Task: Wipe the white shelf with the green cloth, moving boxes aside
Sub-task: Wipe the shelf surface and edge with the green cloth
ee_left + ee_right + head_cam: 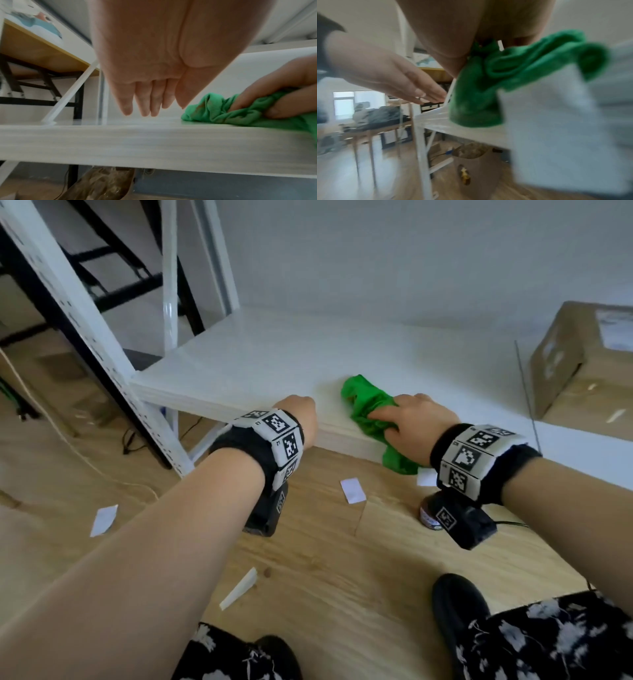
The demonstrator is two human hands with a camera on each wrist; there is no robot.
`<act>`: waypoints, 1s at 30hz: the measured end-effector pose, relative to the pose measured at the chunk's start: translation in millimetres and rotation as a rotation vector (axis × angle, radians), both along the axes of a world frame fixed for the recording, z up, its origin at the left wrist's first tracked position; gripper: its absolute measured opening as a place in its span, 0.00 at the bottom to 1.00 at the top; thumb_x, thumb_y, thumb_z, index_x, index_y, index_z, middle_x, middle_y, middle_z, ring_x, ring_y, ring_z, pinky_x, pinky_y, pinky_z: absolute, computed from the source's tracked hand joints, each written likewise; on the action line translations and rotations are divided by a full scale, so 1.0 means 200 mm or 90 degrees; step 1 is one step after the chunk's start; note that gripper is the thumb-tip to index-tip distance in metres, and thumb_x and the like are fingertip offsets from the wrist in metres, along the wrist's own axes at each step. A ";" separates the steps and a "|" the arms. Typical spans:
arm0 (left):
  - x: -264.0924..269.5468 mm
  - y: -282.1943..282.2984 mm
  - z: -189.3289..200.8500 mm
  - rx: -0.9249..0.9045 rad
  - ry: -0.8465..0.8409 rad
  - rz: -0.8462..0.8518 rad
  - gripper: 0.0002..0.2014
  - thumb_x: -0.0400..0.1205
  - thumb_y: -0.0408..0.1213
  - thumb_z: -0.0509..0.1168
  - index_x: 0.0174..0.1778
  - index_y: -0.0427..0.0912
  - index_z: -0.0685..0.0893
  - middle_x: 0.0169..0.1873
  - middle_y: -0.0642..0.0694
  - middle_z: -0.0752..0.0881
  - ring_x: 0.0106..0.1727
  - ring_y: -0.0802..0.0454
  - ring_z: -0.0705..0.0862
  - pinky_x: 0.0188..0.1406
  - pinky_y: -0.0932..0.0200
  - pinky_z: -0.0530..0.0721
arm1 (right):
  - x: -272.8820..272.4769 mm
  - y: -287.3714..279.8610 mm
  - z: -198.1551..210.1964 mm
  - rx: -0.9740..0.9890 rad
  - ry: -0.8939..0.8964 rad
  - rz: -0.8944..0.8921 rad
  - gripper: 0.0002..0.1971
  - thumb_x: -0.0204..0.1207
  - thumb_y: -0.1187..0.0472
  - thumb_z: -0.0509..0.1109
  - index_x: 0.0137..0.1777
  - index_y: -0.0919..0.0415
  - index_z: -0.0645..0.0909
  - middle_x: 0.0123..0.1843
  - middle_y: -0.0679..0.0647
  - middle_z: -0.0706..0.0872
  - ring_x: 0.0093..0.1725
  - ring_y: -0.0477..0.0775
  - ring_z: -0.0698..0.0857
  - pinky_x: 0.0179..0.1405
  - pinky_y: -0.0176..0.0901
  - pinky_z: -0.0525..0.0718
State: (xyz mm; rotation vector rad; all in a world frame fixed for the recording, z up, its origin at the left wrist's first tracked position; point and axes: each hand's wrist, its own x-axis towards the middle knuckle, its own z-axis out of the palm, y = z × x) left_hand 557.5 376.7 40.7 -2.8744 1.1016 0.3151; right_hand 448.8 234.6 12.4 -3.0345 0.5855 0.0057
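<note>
The right hand (416, 422) has its grip closed on the crumpled bright green cloth (368, 409), fingers curled into the bunched fabric and pressing it down on the flat white shelf board (274, 361) near the board's front edge. Part of the cloth hangs over that edge, below the hand. In the left wrist view the cloth (223, 109) lies on the board's top surface with the right hand's fingers (267, 97) dug into its folds.

The left hand (301, 414) is just left of the cloth, apart from it, over the shelf's front edge. Its grip is open and holds nothing: the left wrist view shows the fingers (145, 102) straight and held together, tips pointing down toward the board, and I cannot tell whether they touch it.

A brown cardboard box (582, 364) with a white label stands on the shelf at the far right, well apart from the cloth. A white perforated metal upright (102, 344) carries the shelf at its left corner. Below, the light wooden floor (325, 559) has several white paper scraps (352, 490) lying on it. The right wrist view is blurred, showing the cloth (488, 88) draped at the board's edge.
</note>
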 end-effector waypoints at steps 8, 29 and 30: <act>-0.16 -0.26 -0.03 0.014 0.003 -0.135 0.16 0.84 0.26 0.53 0.65 0.30 0.79 0.66 0.35 0.81 0.67 0.38 0.80 0.62 0.53 0.78 | -0.14 -0.14 -0.03 0.004 0.018 -0.100 0.22 0.78 0.58 0.58 0.71 0.47 0.75 0.67 0.59 0.76 0.71 0.61 0.71 0.69 0.50 0.76; -0.33 -0.42 -0.10 0.056 -0.035 -0.181 0.18 0.83 0.28 0.55 0.69 0.32 0.77 0.71 0.36 0.77 0.71 0.39 0.78 0.66 0.51 0.78 | -0.63 -0.29 -0.05 0.068 -0.072 -0.158 0.25 0.77 0.66 0.58 0.70 0.43 0.77 0.71 0.52 0.76 0.75 0.56 0.69 0.73 0.48 0.75; -0.36 -0.43 -0.10 0.057 -0.033 -0.199 0.19 0.83 0.26 0.54 0.70 0.32 0.75 0.74 0.36 0.73 0.73 0.38 0.76 0.69 0.50 0.76 | -0.67 -0.32 -0.04 0.064 -0.076 -0.188 0.24 0.77 0.65 0.58 0.70 0.44 0.78 0.70 0.53 0.77 0.75 0.56 0.69 0.73 0.50 0.75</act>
